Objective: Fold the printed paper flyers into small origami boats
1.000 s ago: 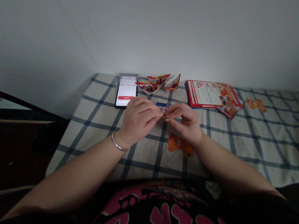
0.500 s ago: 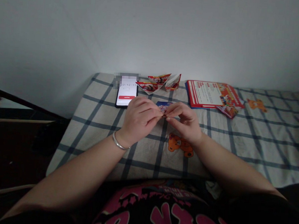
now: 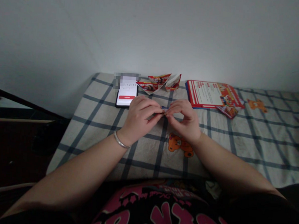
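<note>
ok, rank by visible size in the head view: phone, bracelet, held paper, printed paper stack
1. Printed paper stack
2. Phone
3. Bracelet
4. Held paper: visible part only; full size unsure

my bangle (image 3: 120, 143) looks like smooth, shiny metal, my shirt (image 3: 139, 208) like matt cloth, the cover (image 3: 142, 155) like matt, lightly creased fabric, the phone (image 3: 126, 92) glassy and smooth, the slip (image 3: 164, 110) i hold, folded pieces (image 3: 149, 87) and stack (image 3: 208, 95) like printed paper, and the wall (image 3: 153, 32) matt.
</note>
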The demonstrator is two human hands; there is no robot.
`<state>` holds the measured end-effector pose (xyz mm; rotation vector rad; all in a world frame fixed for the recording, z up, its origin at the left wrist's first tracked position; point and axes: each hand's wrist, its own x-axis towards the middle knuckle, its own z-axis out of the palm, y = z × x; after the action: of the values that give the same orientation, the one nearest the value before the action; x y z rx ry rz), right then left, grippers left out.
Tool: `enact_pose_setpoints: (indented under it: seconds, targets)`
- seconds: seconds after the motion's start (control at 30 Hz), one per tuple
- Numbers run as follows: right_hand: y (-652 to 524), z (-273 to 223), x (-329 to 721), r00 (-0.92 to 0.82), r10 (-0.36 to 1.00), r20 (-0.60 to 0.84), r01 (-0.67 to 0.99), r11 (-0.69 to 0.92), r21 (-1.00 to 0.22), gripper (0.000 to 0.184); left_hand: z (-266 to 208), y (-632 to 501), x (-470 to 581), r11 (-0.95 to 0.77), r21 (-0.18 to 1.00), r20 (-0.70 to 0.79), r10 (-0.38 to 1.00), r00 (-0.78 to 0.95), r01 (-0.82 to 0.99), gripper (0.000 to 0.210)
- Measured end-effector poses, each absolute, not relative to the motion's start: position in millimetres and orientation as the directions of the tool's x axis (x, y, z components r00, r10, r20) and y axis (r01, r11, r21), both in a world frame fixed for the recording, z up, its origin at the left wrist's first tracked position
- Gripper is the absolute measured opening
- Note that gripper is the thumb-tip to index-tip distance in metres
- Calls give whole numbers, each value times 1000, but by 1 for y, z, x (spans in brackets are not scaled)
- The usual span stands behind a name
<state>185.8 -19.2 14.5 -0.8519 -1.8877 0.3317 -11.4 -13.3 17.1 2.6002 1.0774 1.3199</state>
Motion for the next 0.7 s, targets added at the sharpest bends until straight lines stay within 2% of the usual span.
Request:
enact_pose_setpoints:
  seconds: [0.2,0.43,0.7]
  targets:
    - [-20,16,183,-285,650,704,447,740,-502,10,18,-15,-10,-762,298,714,577,396,574,6]
    - [-18,12,180,-255,673,695,349,734,-583,13,16,-15,-7,-794,344,724,564,397,502,5]
    - [-17,14,181,-306,633,711,434,758,-488,16,12,-13,-7,-819,328,740,533,410,471,4]
